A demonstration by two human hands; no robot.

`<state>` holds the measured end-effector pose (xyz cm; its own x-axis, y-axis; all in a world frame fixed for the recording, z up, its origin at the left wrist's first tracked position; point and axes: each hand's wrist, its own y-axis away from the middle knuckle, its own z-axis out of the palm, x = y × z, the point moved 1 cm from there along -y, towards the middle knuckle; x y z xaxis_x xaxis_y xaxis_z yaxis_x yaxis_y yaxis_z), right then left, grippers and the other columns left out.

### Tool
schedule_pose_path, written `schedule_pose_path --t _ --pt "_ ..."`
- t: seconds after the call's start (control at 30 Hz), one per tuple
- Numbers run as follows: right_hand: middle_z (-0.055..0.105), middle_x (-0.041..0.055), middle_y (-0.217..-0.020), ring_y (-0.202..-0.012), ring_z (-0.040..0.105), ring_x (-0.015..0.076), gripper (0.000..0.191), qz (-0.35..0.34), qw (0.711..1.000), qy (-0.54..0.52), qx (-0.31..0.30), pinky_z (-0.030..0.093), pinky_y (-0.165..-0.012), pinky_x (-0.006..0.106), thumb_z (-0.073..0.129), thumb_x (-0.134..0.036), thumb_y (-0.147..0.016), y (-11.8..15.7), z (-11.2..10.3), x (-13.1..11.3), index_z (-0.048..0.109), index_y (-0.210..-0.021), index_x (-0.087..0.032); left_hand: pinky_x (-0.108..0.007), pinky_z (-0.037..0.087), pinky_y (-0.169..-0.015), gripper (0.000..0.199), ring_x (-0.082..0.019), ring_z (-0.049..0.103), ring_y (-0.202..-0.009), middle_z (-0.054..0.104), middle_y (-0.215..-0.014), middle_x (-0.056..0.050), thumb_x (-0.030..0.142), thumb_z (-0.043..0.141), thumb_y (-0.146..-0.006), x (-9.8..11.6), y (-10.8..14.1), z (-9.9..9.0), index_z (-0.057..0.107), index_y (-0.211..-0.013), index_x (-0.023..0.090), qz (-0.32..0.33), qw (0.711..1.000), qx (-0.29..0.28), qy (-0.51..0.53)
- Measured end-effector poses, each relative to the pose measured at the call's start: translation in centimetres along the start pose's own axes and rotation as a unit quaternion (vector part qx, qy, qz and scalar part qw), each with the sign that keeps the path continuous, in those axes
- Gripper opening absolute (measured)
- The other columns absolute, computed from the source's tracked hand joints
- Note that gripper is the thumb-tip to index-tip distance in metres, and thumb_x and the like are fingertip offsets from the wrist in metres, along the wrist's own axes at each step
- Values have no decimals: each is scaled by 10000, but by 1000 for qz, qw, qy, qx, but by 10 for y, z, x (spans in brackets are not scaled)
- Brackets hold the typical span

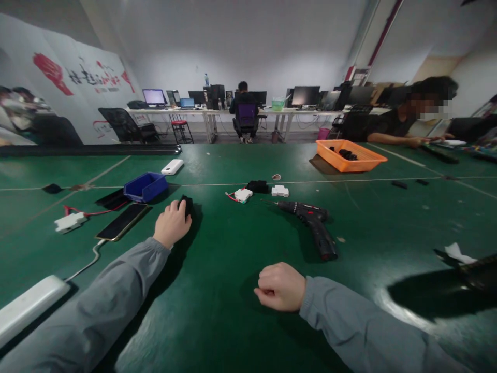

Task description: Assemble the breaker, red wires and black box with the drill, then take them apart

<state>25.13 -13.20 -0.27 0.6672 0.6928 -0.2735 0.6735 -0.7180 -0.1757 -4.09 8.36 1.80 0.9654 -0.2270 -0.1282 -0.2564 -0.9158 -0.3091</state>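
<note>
My left hand (172, 224) is closed around a small black block-like part (187, 205), most of it covered by the fingers; its exact kind does not show. To its left lie a phone (123, 221) on a white cable and a blue bin (146, 187). My right hand (282, 286) rests on the green table (225, 311) as a loose fist, with nothing showing in it. Beyond it a black cordless drill (310, 217) lies on its side, its thin bit pointing left. Two white plastic parts (243, 195), one with red wires, lie near another black part (258, 186).
An orange basket (349, 161) with black pieces stands at the back right, near a seated person (399, 119). At the left are a white power strip (33, 300), a wired white part (71, 221) and a small white box (172, 166). A dark object (481, 273) sits at the right edge.
</note>
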Motion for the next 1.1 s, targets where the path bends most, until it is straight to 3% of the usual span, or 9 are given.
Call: schedule_pose_path --t 0.1,0.27,0.47,0.53,0.6,0.73,0.93,1.1 --pt "543 10 -611 -576 434 135 292 19 994 98 31 290 -564 296 512 -243 -896 3 -11 7 533 -610 -190 -377 539 -762 531 -293 613 -1051 501 -1297 -171 362 382 -923 -1 1 6 362 -1426 194 -8 999 -26 32" --pt "629 131 -926 -888 555 250 179 226 936 244 114 397 -772 362 484 -235 -918 22 -47 44 637 -878 -151 -368 553 -737 584 -295 610 -1056 479 -1309 -156 338 425 -884 -7 4 12 329 -1445 209 -14 997 -9 71" --pt "630 131 -1096 -1143 522 317 159 319 893 307 77 372 -982 510 527 -284 -891 44 -52 84 650 -908 -185 -338 567 -746 660 -294 548 -1164 359 -1408 -160 238 483 -800 -7 6 15 324 -1439 194 -14 992 3 124" --pt "622 131 -1115 -1154 519 319 175 357 875 320 63 415 -926 519 506 -288 -902 45 -48 88 650 -917 -189 -337 567 -762 665 -287 531 -1182 342 -1419 -156 212 478 -797 -8 7 14 318 -1443 198 -12 991 -3 135" --pt "612 139 -1089 -1096 545 300 202 388 862 320 59 477 -810 453 480 -289 -919 43 -46 90 651 -911 -183 -336 565 -788 671 -282 514 -1199 335 -1426 -153 190 473 -799 -8 8 14 308 -1450 201 -13 989 -11 144" --pt "599 146 -1038 -1037 556 278 255 396 858 322 53 490 -649 351 437 -273 -945 38 -48 94 666 -876 -186 -342 562 -805 642 -278 524 -1184 339 -1430 -158 167 444 -820 -10 8 14 311 -1448 194 -10 989 -19 145" --pt "611 138 -1043 -1038 562 258 308 403 853 329 43 490 -692 337 392 -222 -954 42 -58 118 694 -913 -176 -356 555 -786 592 -236 633 -995 327 -1450 -175 138 361 -870 -11 6 19 297 -1456 197 -7 987 -38 157" --pt "620 161 -1028 -1007 578 288 349 461 813 354 32 467 -738 397 369 -243 -948 38 -61 134 701 -904 -145 -342 548 -800 607 -237 628 -1041 330 -1445 -175 118 375 -856 -11 6 20 288 -1450 201 -1 985 -34 171"
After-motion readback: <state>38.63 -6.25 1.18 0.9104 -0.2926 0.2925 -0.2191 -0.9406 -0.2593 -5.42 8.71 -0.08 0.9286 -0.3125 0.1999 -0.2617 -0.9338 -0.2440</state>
